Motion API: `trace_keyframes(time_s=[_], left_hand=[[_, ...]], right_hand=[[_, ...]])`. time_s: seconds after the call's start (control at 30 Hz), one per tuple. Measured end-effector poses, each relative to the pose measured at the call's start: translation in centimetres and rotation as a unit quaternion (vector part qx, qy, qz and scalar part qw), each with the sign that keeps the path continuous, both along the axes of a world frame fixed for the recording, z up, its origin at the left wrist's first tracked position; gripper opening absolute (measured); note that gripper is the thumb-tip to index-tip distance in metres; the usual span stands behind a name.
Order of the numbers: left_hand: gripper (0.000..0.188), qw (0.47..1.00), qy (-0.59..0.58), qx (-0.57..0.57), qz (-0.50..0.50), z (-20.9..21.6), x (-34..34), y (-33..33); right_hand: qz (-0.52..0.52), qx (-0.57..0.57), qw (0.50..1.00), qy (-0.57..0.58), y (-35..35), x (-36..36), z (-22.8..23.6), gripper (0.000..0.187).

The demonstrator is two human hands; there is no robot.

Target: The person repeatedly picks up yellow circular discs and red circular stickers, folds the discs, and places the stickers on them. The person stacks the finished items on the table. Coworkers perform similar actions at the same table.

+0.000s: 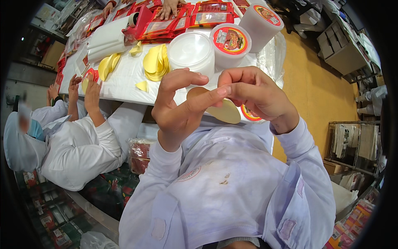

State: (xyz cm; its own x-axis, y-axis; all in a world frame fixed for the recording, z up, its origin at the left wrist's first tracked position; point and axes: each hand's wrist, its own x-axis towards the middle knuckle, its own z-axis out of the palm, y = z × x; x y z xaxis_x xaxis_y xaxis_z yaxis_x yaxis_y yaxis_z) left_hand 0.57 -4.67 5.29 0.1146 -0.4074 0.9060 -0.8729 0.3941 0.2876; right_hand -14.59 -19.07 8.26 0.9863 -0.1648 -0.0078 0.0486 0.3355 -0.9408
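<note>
In front of my chest, both hands meet at a thin, pale-yellow round label [226, 113], seen from its plain side. My right hand [261, 93] is closed, its thumb and fingers pinching at the label's upper edge. A digit of my left hand [178, 106] lies across the label, its tip touching the right fingertips. Another left finger is bent and raised, apart from the label; the rest of that grip is hidden. A red and yellow printed piece [251, 113] shows below my right hand; whether I hold it cannot be told.
Past my hands stand a translucent round tub [191, 52], a tub with a red printed lid [230, 39] and stacked tubs [263, 23]. Yellow round papers [156, 62] lie left of them. Red packages [170, 25] cover the far table. A co-worker [83, 137] sits at left.
</note>
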Motion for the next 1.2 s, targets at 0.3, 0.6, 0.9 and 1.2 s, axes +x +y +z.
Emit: trace_keyframes(time_s=[0.3,0.6,0.9,1.2], left_hand=[[0.025,0.992,0.087,-0.073,0.058,-2.8,-1.2,1.0],[0.015,0.908,0.411,-0.082,-0.016,-4.8,-0.5,0.9],[0.015,0.859,0.21,0.209,0.417,-9.6,19.8,-2.6],[0.025,0.85,0.127,0.279,0.428,-11.7,20.1,-4.4]], right_hand=[[-0.123,0.022,0.987,-0.1,3.5,1.1,-1.1,0.025],[-0.302,-0.387,0.851,-0.188,-0.1,3.9,-3.0,0.011],[-0.261,-0.321,0.911,0.002,-8.6,10.6,-3.4,0.027],[-0.279,-0.576,0.759,0.119,-7.1,11.7,-4.1,0.043]])
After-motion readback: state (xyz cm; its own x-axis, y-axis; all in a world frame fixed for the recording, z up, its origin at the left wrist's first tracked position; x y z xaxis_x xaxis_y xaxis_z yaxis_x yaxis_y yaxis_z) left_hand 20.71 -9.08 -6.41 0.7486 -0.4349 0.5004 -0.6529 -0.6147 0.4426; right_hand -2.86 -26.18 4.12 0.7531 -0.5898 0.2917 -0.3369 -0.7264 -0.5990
